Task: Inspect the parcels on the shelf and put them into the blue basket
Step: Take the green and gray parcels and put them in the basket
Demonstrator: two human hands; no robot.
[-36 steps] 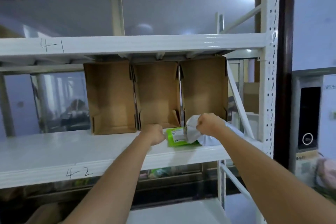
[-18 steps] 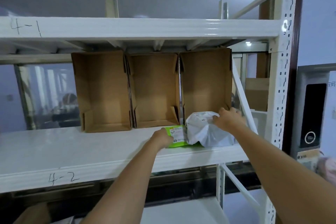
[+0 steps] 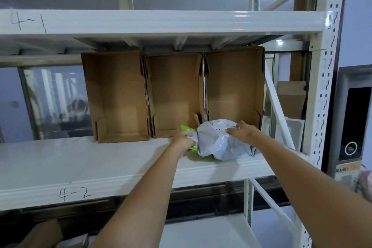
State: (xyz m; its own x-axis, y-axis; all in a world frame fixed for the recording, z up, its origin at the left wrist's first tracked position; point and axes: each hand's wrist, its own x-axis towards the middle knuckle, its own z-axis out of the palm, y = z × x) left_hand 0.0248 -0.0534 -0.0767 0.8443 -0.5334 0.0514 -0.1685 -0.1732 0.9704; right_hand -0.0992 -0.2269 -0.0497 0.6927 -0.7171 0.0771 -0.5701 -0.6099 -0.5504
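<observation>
A crumpled white plastic parcel lies on the white shelf marked 4-2, in front of the right cardboard box. Under and left of it lies a flat green packet, its left end tilted up. My left hand grips the green packet's left end. My right hand rests on top of the white parcel at its right side, fingers curled over the plastic. The blue basket is not in view.
Three open cardboard boxes stand side by side at the back of the shelf. The upper shelf beam marked 4-1 hangs close above. A white perforated upright bounds the right side. A lower shelf lies below.
My left hand has closed on the green packet and lifted its left end. My right hand slid to the parcel's right top. The camera moved closer.
</observation>
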